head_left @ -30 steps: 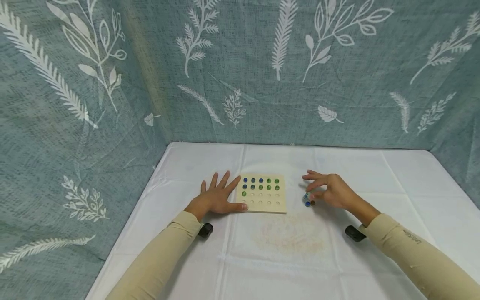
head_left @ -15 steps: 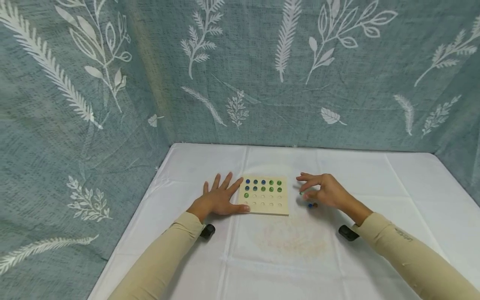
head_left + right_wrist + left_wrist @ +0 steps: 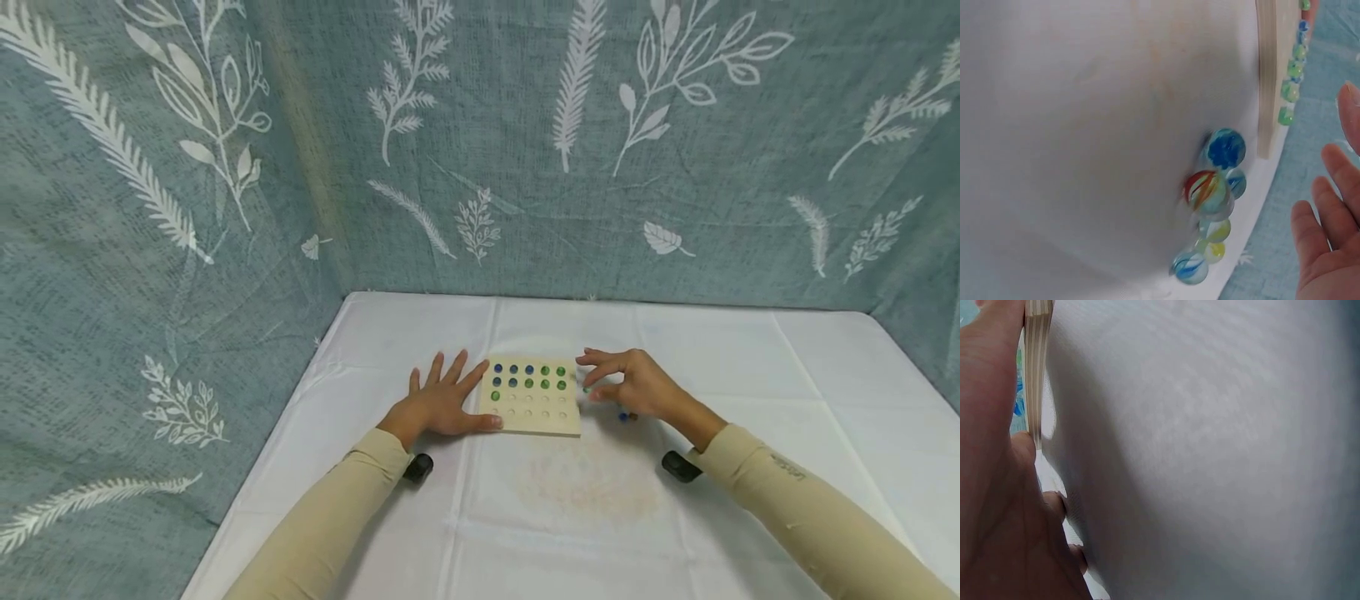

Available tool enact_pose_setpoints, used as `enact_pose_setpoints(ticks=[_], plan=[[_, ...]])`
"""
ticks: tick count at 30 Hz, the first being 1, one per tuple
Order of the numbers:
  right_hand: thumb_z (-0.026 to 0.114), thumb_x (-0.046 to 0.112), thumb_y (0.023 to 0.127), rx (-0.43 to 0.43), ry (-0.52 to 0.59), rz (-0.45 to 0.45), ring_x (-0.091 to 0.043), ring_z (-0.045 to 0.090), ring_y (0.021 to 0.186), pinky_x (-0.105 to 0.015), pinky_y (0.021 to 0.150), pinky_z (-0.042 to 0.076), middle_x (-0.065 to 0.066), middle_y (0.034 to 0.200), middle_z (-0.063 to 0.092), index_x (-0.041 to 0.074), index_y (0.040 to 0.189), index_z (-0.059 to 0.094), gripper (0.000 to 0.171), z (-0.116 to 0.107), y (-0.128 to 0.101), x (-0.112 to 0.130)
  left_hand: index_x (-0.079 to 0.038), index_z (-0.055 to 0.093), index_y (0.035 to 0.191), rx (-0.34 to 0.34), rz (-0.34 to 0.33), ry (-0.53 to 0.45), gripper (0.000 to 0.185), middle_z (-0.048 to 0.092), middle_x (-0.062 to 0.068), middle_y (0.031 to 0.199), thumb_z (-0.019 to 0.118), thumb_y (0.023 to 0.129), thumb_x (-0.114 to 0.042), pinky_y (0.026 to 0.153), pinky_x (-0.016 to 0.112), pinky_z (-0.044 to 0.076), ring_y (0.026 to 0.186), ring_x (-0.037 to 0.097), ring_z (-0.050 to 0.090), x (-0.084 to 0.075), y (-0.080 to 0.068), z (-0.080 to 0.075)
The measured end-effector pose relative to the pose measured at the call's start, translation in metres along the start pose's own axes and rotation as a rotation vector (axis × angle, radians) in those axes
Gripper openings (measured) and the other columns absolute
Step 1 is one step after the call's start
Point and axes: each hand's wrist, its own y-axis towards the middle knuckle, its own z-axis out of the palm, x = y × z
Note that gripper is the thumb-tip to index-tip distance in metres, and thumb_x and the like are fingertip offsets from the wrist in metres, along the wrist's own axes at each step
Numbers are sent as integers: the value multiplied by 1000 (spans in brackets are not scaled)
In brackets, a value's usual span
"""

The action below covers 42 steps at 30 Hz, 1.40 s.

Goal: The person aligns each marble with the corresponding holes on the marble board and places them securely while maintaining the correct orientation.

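A pale wooden board [image 3: 538, 425] with rows of round hollows lies on the table. Blue marbles [image 3: 513, 368] and green marbles [image 3: 545, 371] fill its two far rows, and one green marble [image 3: 496, 396] sits at the left of the third. My left hand [image 3: 441, 408] is spread flat, index finger and thumb against the board's left side. Just off the right edge, my right hand [image 3: 637, 387] pinches a green marble [image 3: 587, 390] between thumb and fingertips; the right wrist view does not show that marble.
Loose marbles lie under my right hand: a dark blue one [image 3: 1225, 149], one with red and orange swirls [image 3: 1209, 194], a blue-streaked one [image 3: 1190, 267] and others. White cloth [image 3: 570, 533] covers the table. A patterned teal curtain [image 3: 525, 233] hangs behind and at the left.
My right hand has moved left from the loose marbles to the board's right edge, carrying a green marble. My left hand keeps its place at the board.
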Motion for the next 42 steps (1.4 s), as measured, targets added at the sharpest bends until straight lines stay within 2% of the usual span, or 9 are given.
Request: enact_pose_setpoints(ticks=[13,20,28,30,42], plan=[[81,-3,85,17,42,-58,-43,45,149,-59,110,49,-21,142,66,3,99,83,15,11,10,7,-39,8,169,-3,-9,-2,103,-7,4,178,58,89,-81,127,71,-6,163,40,-15,0,-1,4],[80,-3,85,31,50,-49,-41,46,149,-57,110,50,-20,142,66,3,99,83,16,17,18,14,-39,9,168,0,-18,1,103,-6,4,178,58,89,-81,127,70,-5,164,40,-14,-1,-2,4],[81,-1,85,43,55,-60,-41,45,150,-57,111,49,-19,143,66,4,99,83,15,24,26,18,-38,7,169,12,-20,2,103,-8,4,178,57,89,-80,128,69,-6,163,39,-16,-1,-2,2],[82,0,84,35,37,-69,-40,47,148,-54,111,50,-18,141,67,5,98,84,16,27,28,18,-39,7,168,12,-22,6,103,-8,4,178,58,89,-80,128,69,-6,163,39,-16,-1,-2,2],[83,0,83,47,55,-67,-40,48,147,-56,117,44,-19,138,69,4,94,84,12,38,42,25,-40,8,168,6,-28,17,102,-7,4,178,56,89,-82,127,71,-3,164,40,-13,-3,-5,-1]])
